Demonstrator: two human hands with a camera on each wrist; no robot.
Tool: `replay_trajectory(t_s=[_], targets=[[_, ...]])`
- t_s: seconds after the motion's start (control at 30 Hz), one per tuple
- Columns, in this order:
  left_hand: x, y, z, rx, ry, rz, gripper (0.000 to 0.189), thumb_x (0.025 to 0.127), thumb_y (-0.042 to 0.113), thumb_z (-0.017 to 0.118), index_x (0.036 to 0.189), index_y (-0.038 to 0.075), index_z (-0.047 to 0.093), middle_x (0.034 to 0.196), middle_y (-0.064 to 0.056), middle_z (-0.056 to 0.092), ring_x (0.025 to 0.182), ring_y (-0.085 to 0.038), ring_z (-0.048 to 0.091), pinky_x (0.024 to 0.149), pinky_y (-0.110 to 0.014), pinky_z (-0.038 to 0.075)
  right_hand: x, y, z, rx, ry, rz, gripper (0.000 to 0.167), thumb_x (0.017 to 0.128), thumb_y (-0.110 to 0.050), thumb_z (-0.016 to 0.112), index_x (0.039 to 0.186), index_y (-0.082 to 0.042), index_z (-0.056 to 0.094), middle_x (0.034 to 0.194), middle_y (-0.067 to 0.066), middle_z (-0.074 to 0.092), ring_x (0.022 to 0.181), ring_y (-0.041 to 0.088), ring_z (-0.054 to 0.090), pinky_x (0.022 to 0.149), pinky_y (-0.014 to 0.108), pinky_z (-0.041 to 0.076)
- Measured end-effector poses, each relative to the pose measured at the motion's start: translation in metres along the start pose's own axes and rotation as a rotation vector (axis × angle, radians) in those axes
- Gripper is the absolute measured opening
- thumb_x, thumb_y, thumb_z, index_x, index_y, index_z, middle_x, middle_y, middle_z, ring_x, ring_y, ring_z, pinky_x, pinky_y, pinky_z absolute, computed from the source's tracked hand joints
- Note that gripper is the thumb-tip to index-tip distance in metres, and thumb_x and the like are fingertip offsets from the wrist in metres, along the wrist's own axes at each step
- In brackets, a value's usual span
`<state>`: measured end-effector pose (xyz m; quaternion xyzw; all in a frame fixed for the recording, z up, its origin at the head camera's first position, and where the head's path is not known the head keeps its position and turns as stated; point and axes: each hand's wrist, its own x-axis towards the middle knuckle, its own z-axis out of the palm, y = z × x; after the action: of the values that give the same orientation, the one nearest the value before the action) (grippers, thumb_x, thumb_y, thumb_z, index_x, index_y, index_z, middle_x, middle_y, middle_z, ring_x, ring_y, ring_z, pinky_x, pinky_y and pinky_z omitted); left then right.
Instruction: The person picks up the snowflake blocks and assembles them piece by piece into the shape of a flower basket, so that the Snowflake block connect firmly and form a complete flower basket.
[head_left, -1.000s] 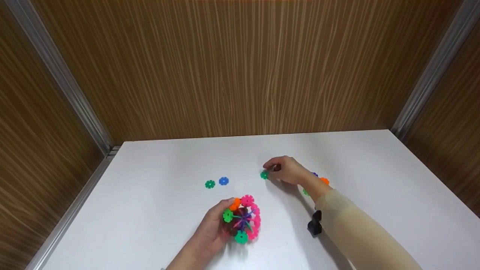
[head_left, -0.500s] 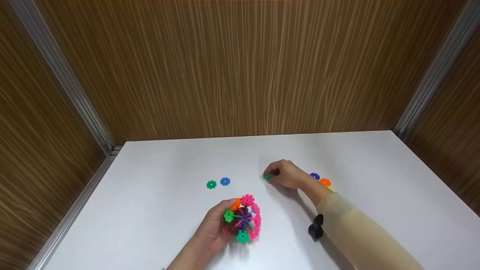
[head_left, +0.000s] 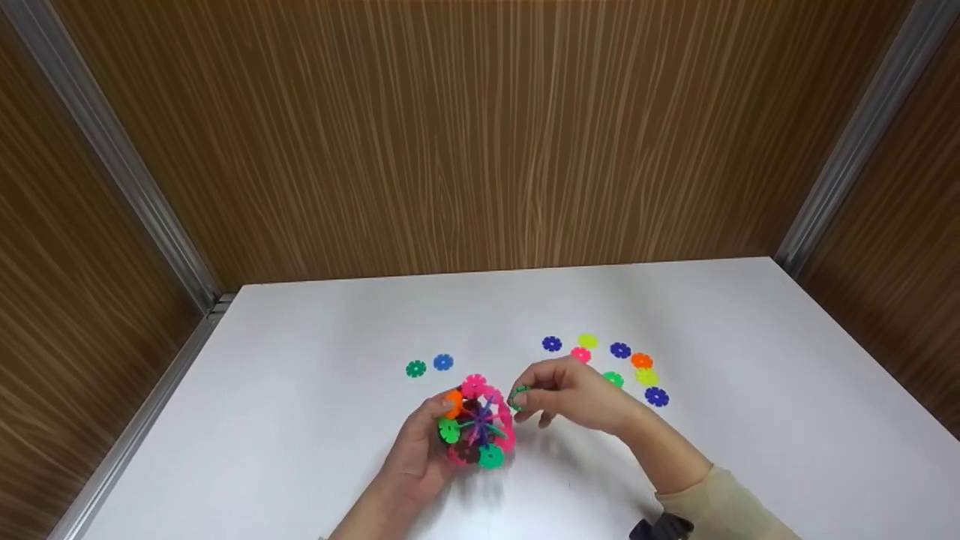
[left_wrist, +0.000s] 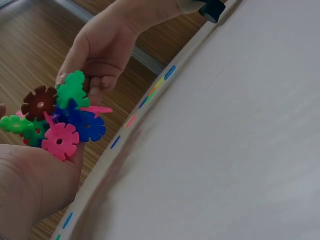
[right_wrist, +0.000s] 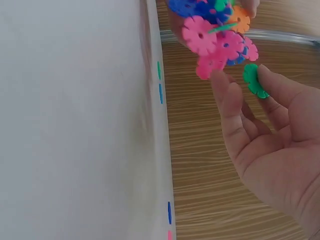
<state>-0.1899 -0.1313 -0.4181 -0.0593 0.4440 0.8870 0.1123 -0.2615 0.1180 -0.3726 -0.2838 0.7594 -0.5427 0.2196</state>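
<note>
My left hand (head_left: 416,450) grips a rounded cluster of interlocking plastic snowflake discs (head_left: 491,455) in pink, green, orange, brown and blue, its thumb on an orange disc. In the left wrist view the cluster (left_wrist: 61,141) rises above the palm. My right hand (head_left: 577,394) pinches a single green snowflake disc (head_left: 519,398) between thumb and fingers, just right of the cluster. From the right wrist the green disc (right_wrist: 255,81) shows held on edge, a small gap from the cluster's pink discs (right_wrist: 228,46).
On the white table (head_left: 315,390), a green disc (head_left: 416,368) and a blue disc (head_left: 443,362) lie behind the left hand. Several loose discs, among them an orange disc (head_left: 642,361) and a purple disc (head_left: 657,397), lie behind the right hand. A wood-grain panel (head_left: 480,150) stands behind.
My right hand has picked the green disc off the table and brought it back toward me, beside the cluster. The loose discs on the right are uncovered. My left hand has shifted slightly.
</note>
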Motion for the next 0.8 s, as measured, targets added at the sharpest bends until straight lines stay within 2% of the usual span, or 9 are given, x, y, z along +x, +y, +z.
replay_trajectory(t_s=[0.17,0.37,0.5,0.63,0.8], targets=[[-0.001,-0.001,-0.002,0.003,-0.019,0.036,0.048,0.099,0.029,0.058,0.142,0.009,0.052,0.153,-0.010,0.049,0.136,-0.027,0.048,0.122,-0.050,0.036,0.000,0.006,0.008,0.086,0.017,0.000,0.018,0.104,-0.018,0.070,0.113,-0.003,0.076,0.108,0.019,0.076,0.105,0.036,0.075,0.085,0.039,0.064],[-0.001,-0.003,-0.001,0.056,-0.005,0.014,0.047,0.097,0.025,0.061,0.141,0.008,0.057,0.159,-0.013,0.038,0.141,-0.031,0.036,0.125,-0.054,0.027,0.000,0.010,0.012,0.153,0.054,-0.021,0.020,0.104,-0.016,0.070,0.114,0.001,0.075,0.112,0.018,0.075,0.107,0.036,0.073,0.095,0.041,0.061],[0.001,-0.003,0.000,0.163,0.008,0.009,0.053,0.097,0.025,0.068,0.145,0.006,0.055,0.153,-0.012,0.049,0.139,-0.031,0.043,0.124,-0.060,0.025,0.000,0.009,0.014,0.156,0.069,-0.030,0.020,0.104,-0.016,0.070,0.115,0.001,0.074,0.114,0.018,0.074,0.110,0.033,0.073,0.097,0.041,0.059],[0.004,-0.003,0.002,0.294,0.020,0.034,0.059,0.096,0.023,0.077,0.146,0.002,0.052,0.144,-0.010,0.060,0.131,-0.027,0.055,0.122,-0.056,0.034,0.000,0.007,0.015,0.136,0.080,-0.036,0.019,0.104,-0.016,0.070,0.114,-0.001,0.076,0.113,0.017,0.074,0.109,0.037,0.073,0.096,0.041,0.060],[0.006,-0.004,0.004,0.339,0.052,0.052,0.058,0.094,0.014,0.078,0.145,0.001,0.053,0.144,-0.010,0.061,0.131,-0.028,0.058,0.118,-0.052,0.042,0.001,0.002,0.017,0.049,0.092,-0.057,0.019,0.104,-0.018,0.071,0.114,-0.005,0.080,0.106,0.015,0.077,0.101,0.044,0.071,0.085,0.035,0.063]])
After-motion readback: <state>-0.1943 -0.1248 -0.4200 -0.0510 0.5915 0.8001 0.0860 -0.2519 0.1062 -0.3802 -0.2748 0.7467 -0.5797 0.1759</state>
